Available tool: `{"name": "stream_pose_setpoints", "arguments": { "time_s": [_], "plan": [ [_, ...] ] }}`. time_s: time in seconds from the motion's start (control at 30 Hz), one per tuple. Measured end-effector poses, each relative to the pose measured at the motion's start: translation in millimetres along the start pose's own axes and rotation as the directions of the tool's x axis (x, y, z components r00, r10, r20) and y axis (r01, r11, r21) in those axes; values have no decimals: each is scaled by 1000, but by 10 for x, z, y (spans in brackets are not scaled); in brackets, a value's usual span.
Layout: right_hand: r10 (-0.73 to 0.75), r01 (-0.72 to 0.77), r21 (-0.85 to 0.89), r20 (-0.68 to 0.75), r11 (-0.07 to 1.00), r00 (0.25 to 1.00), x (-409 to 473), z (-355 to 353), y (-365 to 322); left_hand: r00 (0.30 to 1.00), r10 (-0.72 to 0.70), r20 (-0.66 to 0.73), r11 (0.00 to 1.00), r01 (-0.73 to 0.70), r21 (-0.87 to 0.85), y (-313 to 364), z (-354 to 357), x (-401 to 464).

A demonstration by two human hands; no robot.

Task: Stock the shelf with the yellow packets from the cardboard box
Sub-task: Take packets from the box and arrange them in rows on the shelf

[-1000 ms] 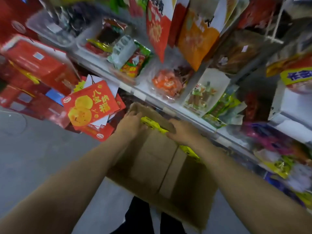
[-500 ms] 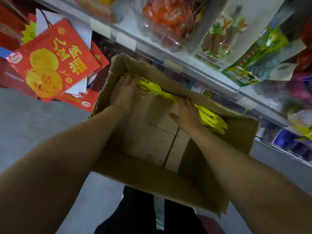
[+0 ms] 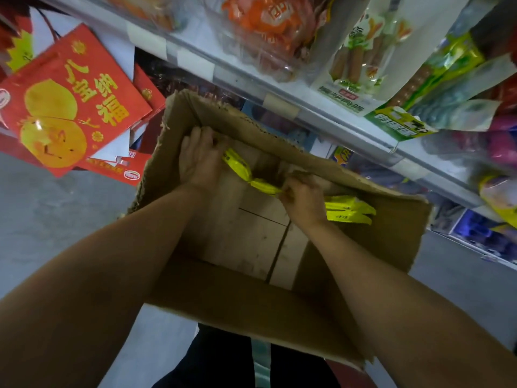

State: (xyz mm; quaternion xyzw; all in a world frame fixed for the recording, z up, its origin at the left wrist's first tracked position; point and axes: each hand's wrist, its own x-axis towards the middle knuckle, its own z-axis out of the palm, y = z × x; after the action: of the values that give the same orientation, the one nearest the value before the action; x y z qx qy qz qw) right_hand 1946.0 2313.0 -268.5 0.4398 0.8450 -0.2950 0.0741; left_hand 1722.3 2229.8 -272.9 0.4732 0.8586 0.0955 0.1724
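Inside the cardboard box [image 3: 391, 242], both hands' grip on yellow packets [image 3: 246, 170], long axis left-right.

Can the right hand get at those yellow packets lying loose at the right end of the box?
Probably yes: the loose yellow packets lie uncovered right beside the right hand inside the open cardboard box, though that hand already pinches another packet.

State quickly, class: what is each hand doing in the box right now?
Left hand: fingers curled around one end of the yellow packets.
Right hand: pinching the same yellow packets at the other end, inside the cardboard box.
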Motion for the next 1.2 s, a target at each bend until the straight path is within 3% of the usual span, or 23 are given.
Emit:
{"name": "stream_pose_setpoints", "arguments": {
  "time_s": [0.07,0.13,0.2,0.3,0.37,0.6,0.77,0.87,0.9,1.03,1.2],
  "plan": [
    [101,-124,222,112,967,989,-75,-93,31,999,-44,2,997,44,-55,2,-37,-45],
    [146,-180,315,129,932,981,-163,-185,64,998,-17,62,1000,18,-14,-26,-46,-121],
    [170,-200,362,112,911,979,-257,-269,95,987,-26,159,998,34,-50,-50,-56,-187],
    [228,-258,406,121,877,966,-408,-388,120,948,-117,295,935,206,-289,73,-157,-336],
    [268,-292,427,115,856,956,-533,-486,138,920,-157,360,887,291,-357,189,-227,-458],
    [377,-347,525,54,777,925,-1060,-1073,279,927,-48,372,873,220,-436,746,-597,-874],
    [412,-296,735,24,610,911,-1516,-1581,432,947,-74,311,750,259,-609,1357,-896,-1176],
    [388,-246,830,39,500,921,-1821,-1867,605,910,-10,415,491,366,-791,1827,-1071,-1404],
    [380,-227,848,34,478,924,-1961,-1983,698,901,37,433,455,370,-810,2010,-1123,-1504],
    [349,-119,896,-42,427,936,-2565,-2476,1214,869,197,454,402,351,-846,2840,-1211,-1854],
    [352,13,973,-96,231,931,-3398,-3093,1994,863,306,403,407,264,-874,4052,-1356,-2181]
  ]
}}
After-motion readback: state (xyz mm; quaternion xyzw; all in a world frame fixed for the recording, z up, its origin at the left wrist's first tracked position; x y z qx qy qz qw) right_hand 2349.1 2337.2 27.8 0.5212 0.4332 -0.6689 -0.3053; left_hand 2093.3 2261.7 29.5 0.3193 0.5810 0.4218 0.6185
